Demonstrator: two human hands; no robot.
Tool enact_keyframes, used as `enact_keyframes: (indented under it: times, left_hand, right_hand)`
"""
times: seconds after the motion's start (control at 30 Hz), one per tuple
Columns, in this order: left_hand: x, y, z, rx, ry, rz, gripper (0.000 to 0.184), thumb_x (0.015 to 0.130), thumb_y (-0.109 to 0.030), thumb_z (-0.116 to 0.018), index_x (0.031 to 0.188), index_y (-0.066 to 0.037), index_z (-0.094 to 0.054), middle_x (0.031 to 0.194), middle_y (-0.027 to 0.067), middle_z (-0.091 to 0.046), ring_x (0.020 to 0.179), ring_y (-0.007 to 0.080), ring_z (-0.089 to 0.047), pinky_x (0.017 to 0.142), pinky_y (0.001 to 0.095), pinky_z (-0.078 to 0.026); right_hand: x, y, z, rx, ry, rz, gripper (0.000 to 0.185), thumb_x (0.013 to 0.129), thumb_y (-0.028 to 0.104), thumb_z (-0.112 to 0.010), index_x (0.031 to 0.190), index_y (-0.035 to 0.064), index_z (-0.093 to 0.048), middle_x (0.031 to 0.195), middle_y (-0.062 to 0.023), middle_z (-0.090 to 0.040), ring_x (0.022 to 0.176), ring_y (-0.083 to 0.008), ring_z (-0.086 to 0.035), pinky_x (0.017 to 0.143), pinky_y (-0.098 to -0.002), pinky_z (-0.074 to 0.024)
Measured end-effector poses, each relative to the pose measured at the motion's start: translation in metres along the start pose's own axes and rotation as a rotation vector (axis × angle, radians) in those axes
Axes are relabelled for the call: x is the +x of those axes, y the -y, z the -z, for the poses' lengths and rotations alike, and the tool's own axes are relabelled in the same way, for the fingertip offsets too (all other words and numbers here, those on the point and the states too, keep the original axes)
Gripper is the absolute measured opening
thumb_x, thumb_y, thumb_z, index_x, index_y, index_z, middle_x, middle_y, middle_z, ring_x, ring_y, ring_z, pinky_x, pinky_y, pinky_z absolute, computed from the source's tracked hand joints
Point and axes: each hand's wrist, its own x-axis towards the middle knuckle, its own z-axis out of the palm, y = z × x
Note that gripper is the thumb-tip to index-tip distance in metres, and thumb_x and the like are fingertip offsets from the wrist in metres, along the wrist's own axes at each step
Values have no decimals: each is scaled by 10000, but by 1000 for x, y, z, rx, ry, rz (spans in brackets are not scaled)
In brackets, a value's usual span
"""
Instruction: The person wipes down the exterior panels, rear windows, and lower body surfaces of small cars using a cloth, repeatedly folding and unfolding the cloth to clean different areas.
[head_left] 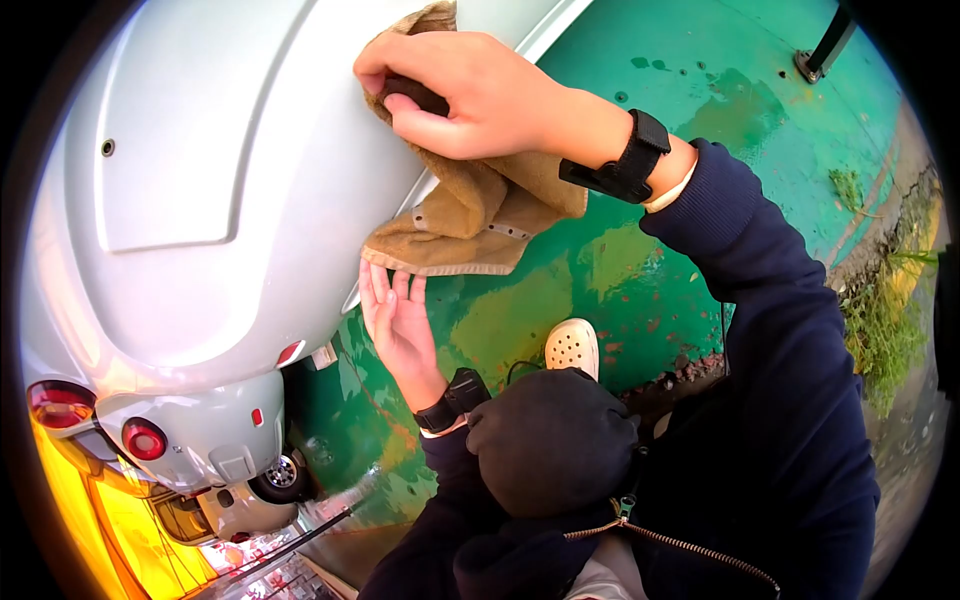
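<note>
A brown cloth [465, 205] with a pale hem and several small dark holes hangs down beside the white car body [300, 180]. My right hand [470, 95] is closed on its upper part, thumb and forefinger curled around a dark bunched fold, close to the car's side. Below, my left hand [402, 325] has its fingers stretched upward, the tips meeting the cloth's lower hem near the car's edge. Whether these fingertips pinch the hem cannot be made out. Black bands are strapped on both wrists.
Red round tail lights [144, 438] mark the car's rear at lower left, with another car [250, 510] beyond. Green painted floor [620, 270] lies beneath, worn in patches. A black post [828, 45] stands at upper right; weeds [885, 330] grow along the right edge.
</note>
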Motion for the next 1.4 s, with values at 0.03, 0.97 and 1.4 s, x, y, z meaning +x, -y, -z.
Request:
enact_keyframes:
  times: [0.03,0.97,1.4]
  left_hand:
    - [1,-2,2,1,-5,2,721,835,-154,-511,1442,38,-174,1476,147,-280,1254,306,-394,1053,448,-331]
    - [3,76,28,819,439,462,629,767,-141,-755,1309,-9,-465,1111,130,-591,1058,211,-568,908,318,-464]
    - [14,60,56,1305,118,94,293,823,-276,-684,962,-18,-700,1057,150,-628,976,245,-597,831,320,-460]
  right_hand:
    - [0,-3,-2,4,2,-2,122,761,116,-548,875,98,-509,686,-40,-538,626,-234,-552,548,-338,-444]
    - [-82,-60,29,-303,324,-332,107,772,176,-551,822,87,-521,641,-87,-517,614,-246,-550,549,-344,-436]
    - [-91,-65,87,31,1022,-1512,458,781,568,-633,992,163,-657,848,39,-532,701,-73,-438,556,-233,-361]
